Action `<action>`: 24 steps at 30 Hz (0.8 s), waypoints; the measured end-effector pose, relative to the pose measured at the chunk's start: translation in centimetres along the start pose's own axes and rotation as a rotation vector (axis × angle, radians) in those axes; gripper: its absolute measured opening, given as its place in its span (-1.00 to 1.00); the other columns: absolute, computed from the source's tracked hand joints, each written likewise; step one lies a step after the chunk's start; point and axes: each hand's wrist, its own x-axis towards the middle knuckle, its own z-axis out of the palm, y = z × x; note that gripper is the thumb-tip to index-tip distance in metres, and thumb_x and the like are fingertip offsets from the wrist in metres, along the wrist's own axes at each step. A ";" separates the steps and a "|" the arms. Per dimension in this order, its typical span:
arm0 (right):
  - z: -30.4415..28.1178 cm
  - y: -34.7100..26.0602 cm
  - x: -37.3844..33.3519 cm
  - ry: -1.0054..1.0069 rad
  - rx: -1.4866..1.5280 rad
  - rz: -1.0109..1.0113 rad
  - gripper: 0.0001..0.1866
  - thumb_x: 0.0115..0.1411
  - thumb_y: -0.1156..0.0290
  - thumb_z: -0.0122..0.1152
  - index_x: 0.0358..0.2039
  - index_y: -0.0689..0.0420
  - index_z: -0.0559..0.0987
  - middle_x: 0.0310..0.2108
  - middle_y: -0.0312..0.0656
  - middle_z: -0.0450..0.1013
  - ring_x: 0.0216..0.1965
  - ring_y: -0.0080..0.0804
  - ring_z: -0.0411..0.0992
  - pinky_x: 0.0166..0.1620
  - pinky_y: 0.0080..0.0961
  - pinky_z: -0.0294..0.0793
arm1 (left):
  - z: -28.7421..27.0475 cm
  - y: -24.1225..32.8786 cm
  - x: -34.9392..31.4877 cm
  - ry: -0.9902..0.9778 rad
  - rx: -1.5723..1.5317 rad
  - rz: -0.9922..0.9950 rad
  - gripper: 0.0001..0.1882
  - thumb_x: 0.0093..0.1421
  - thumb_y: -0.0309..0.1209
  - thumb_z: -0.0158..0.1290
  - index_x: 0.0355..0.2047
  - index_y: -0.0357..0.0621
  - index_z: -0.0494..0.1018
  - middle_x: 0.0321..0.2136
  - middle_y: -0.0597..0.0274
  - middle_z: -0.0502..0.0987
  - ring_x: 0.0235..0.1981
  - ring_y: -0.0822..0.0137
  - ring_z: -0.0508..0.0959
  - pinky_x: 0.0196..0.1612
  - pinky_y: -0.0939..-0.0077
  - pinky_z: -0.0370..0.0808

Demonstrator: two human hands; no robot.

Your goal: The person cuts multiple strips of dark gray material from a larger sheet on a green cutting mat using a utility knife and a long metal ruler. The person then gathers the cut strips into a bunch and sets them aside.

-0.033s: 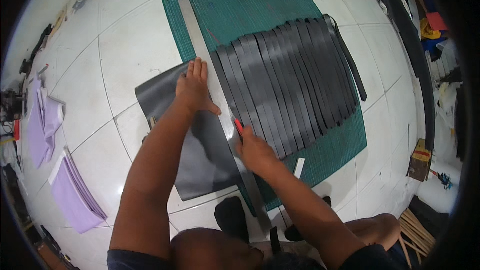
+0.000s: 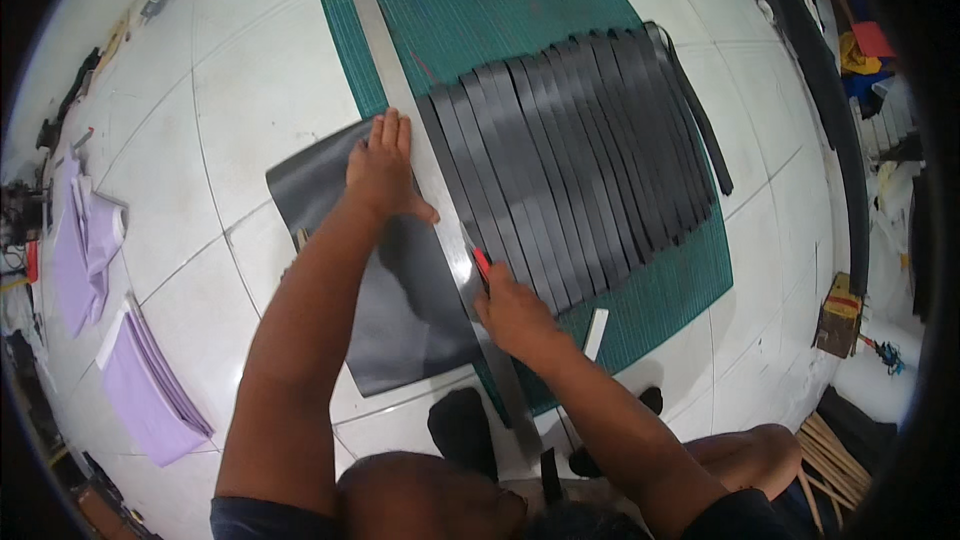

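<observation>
My left hand (image 2: 384,178) presses down on a long metal ruler (image 2: 378,40), its fingers stretched out and thumb spread apart. In my closed right hand (image 2: 522,318) is a red cutter knife (image 2: 482,261), held against the ruler's right edge; its blade tip is too small to make out clearly. Under the ruler, a smooth black leather-like sheet (image 2: 412,335) extends to the left. To the right lie several long, narrow black strips (image 2: 560,175), side by side. A green cutting mat (image 2: 500,15) is beneath the strips and the ruler.
A short white bar (image 2: 596,334) lies near the mat's lower edge. Folded lilac cloth (image 2: 150,390) rests on the white tiled floor at left. My feet are close to the ruler's near end. At right are a small yellow-brown box (image 2: 839,318) and wooden sticks (image 2: 832,460).
My right hand has drawn the knife slightly toward me along the ruler. My left hand keeps its place on the ruler. The whole view has shifted a little.
</observation>
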 end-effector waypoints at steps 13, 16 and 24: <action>4.6 8.4 -14.6 -0.176 -0.177 0.299 -0.65 0.38 0.13 -0.05 -0.07 0.16 0.27 -0.34 0.24 0.56 -0.27 0.30 0.56 -0.19 0.12 0.52 | 0.6 -0.2 0.7 0.005 -0.043 0.012 0.69 -0.53 0.37 0.45 0.44 -0.32 -0.21 0.47 -0.12 -0.15 0.49 0.01 -0.09 0.44 0.16 0.11; 0.7 4.7 -15.5 -0.191 -0.173 0.279 -0.63 0.40 0.11 -0.07 -0.08 0.20 0.26 -0.34 0.25 0.55 -0.25 0.29 0.55 -0.18 0.11 0.52 | 1.4 -0.8 0.5 -0.002 -0.058 0.018 0.70 -0.53 0.34 0.46 0.44 -0.34 -0.21 0.47 -0.15 -0.16 0.49 -0.01 -0.12 0.44 0.11 0.10; -5.0 -3.0 2.7 0.238 -0.046 -0.082 -0.62 0.40 0.18 -0.03 -0.07 0.29 0.28 -0.27 0.35 0.51 -0.18 0.35 0.51 -0.10 0.13 0.47 | 0.7 0.1 0.4 -0.021 -0.064 0.024 0.67 -0.51 0.30 0.48 0.42 -0.39 -0.19 0.46 -0.20 -0.17 0.49 -0.05 -0.09 0.43 0.06 0.10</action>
